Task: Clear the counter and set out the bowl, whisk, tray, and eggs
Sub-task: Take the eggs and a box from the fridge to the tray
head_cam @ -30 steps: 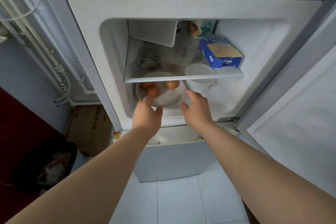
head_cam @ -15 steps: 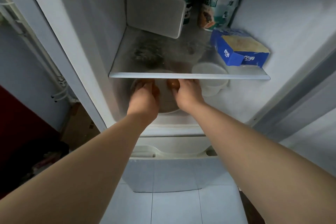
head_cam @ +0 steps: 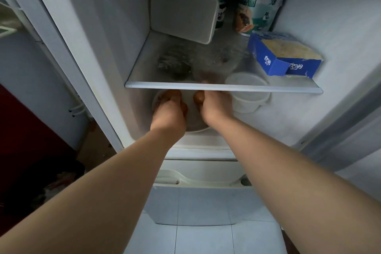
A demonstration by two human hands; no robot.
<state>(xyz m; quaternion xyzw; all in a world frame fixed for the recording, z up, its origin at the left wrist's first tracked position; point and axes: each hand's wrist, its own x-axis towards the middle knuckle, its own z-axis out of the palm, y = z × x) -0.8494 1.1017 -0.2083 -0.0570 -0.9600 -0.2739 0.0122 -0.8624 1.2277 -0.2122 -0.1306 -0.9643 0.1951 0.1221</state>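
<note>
Inside the open fridge, a white plate [head_cam: 196, 129] with brown eggs [head_cam: 198, 97] sits on the lower level, just under the glass shelf [head_cam: 222, 87]. Both of my hands reach in over that plate. My left hand [head_cam: 169, 114] curls its fingers round an egg on the plate's left side. My right hand [head_cam: 216, 107] closes on another egg at the plate's right side, with the egg showing beside its thumb. The shelf edge hides the fingertips of both hands. A white rectangular tray [head_cam: 183, 14] leans against the back wall on the upper shelf.
A white lidded tub [head_cam: 247, 100] stands right beside my right hand. On the shelf above are a blue box [head_cam: 284, 57] and two noodle cups [head_cam: 261, 6]. A drawer [head_cam: 202, 173] lies below, and the fridge door [head_cam: 354, 134] hangs open at the right.
Both hands went from the plate's front rim deeper into the fridge and closed over the eggs. The view has come closer to the shelf.
</note>
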